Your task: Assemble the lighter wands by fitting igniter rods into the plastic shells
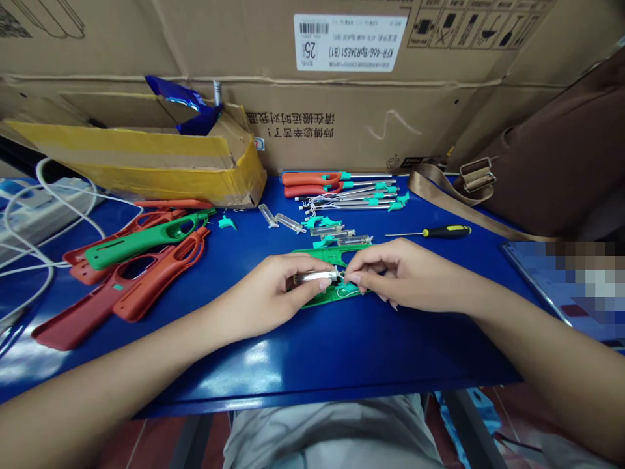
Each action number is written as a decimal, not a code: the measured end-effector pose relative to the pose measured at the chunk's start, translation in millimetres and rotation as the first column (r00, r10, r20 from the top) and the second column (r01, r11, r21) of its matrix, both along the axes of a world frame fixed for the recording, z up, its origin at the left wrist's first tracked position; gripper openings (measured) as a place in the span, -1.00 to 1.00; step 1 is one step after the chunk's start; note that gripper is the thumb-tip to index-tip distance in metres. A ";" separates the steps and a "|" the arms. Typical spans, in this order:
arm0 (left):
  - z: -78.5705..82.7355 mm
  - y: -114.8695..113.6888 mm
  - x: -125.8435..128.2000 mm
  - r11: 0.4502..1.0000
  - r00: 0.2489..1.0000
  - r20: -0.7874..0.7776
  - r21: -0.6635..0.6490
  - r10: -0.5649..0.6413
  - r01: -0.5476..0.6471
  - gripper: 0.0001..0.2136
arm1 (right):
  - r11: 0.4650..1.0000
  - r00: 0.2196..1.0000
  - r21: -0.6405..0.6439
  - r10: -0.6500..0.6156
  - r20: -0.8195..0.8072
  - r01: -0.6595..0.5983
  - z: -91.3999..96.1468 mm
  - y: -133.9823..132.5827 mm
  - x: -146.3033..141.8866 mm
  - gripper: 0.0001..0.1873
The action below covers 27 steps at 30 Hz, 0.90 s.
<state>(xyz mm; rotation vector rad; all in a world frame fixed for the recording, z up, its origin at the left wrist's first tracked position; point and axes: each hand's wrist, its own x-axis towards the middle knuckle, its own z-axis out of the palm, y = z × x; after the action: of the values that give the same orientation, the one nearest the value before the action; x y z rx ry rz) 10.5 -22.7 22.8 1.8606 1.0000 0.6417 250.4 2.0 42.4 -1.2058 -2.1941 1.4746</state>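
Note:
My left hand (268, 290) grips a clear lighter fuel tank (317, 276) between thumb and fingers, its end pointing right. At that end the fingertips of my right hand (413, 277) are pinched together; whatever they hold is too small to make out. Beneath both hands lies a green lighter casing (317, 299), partly covered by them, with teal parts and a white wire in it. Just beyond my hands is another green casing piece (307, 253). Several loose clear fuel tanks (290, 223) and small teal parts (322, 222) lie behind it.
Red and green lighter casings (151, 241) are piled at left, near white cables (49, 260). Metal lighter rods (361, 195) and orange-handled lighters (307, 178) lie at the back. A screwdriver (444, 231) and strap (454, 202) are to the right. Cardboard boxes (244, 52) block the far side.

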 end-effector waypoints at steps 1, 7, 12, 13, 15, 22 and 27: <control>0.1 0.0 0.0 1.000 1.000 -0.002 0.003 -0.005 0.005 -0.81 | 1.000 1.000 0.016 0.005 -0.003 -0.005 0.3 -0.1 -0.1 -0.75; 1.7 0.2 0.5 1.000 1.000 -0.019 0.003 -0.012 0.012 -0.81 | 0.999 0.999 0.025 0.037 0.000 -0.037 2.6 -0.1 0.3 -0.76; 1.8 -0.1 0.8 0.999 1.000 -0.002 -0.036 -0.016 0.016 -0.80 | 0.998 0.999 0.027 0.049 0.009 -0.049 2.5 -0.1 1.2 -0.77; 1.6 -0.3 0.7 0.999 1.000 -0.004 -0.035 -0.018 0.018 -0.80 | 0.998 0.999 0.026 0.050 0.011 -0.050 2.5 -0.1 1.4 -0.76; 1.2 -0.6 0.1 0.999 1.000 -0.011 -0.023 -0.023 0.022 -0.80 | 0.998 0.999 0.027 0.052 0.014 -0.053 2.8 -0.2 1.7 -0.76; 0.8 -0.3 -0.6 1.000 0.999 -0.030 -0.020 -0.017 0.017 -0.79 | 0.998 0.998 0.005 0.055 0.025 -0.055 3.6 -1.3 2.3 -0.78; 1.5 -0.6 0.3 0.999 0.999 -0.046 -0.027 -0.021 0.020 -0.78 | 0.998 0.998 0.005 0.055 0.026 -0.055 2.8 -1.2 1.0 -0.78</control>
<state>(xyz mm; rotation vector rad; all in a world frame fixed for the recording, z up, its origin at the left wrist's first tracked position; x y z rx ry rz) 10.9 -23.3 24.3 1.8670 1.0132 0.5731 251.4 0.8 45.2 -1.1785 -2.2642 1.4808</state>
